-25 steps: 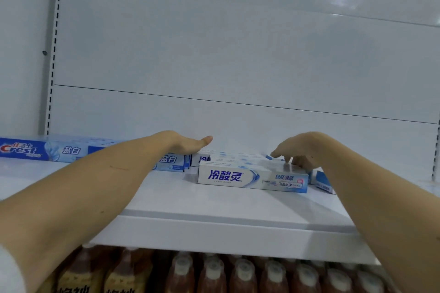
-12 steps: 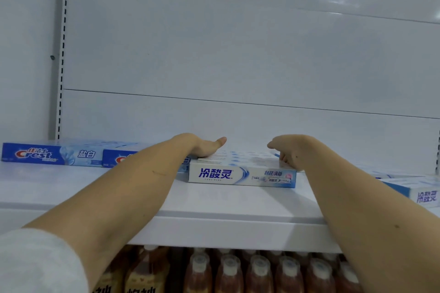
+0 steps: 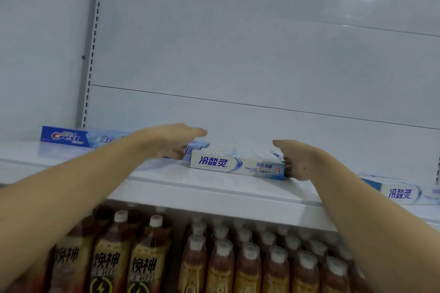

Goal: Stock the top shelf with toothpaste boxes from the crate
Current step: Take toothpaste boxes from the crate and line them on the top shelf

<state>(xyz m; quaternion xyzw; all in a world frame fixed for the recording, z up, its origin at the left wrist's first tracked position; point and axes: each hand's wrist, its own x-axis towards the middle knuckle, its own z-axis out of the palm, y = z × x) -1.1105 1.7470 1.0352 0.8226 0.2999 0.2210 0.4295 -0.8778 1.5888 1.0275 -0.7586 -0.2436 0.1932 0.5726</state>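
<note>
Top shelf (image 3: 214,188): your right hand (image 3: 297,162) fingers grasp the white toothpaste box (image 3: 235,166) end; left hand (image 3: 171,140) released, flat; bare shelf toward front edge.

White top shelf (image 3: 214,188), Crest boxes (image 3: 71,137) left, white toothpaste boxes (image 3: 235,165) centre and right.

Shop: white shelving (image 3: 214,192), toothpaste boxes (image 3: 235,166), bottled drinks (image 3: 247,266).

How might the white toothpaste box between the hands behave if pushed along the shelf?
The white toothpaste box lies flat and long, so it probably slides, not tips. Its straight edges suggest stiff carton. Pushed at one end by the right hand, it may swivel.
</note>
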